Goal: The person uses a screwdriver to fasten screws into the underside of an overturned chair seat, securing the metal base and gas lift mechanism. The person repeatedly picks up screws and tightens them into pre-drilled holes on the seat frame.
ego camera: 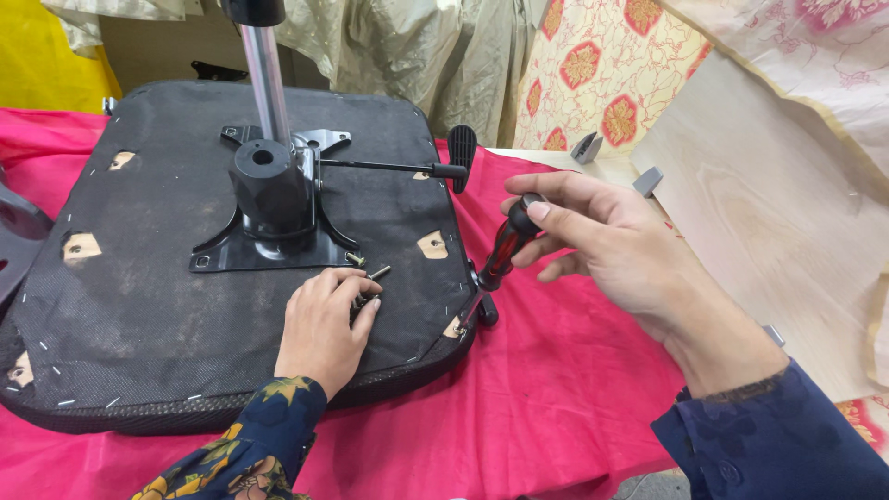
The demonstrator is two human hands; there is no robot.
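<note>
We see an office chair seat (139, 278) lying upside down on a tabletop covered with a pink cloth (556, 389). On its black fabric underside a black metal mechanism plate (269, 243) is mounted, with a chrome gas cylinder (264, 79) rising from it and a lever with a flat paddle end (460, 156) pointing to the right. The left hand (324, 324) rests on the seat just below the plate, its fingers closed on some small bolts (369, 281). The right hand (607, 245) holds a screwdriver with a red and black handle (505, 250), the grip pressed around the handle top. The tool stands tilted at the right edge of the seat. A pale wooden board (769, 213) leans at the right.
</note>
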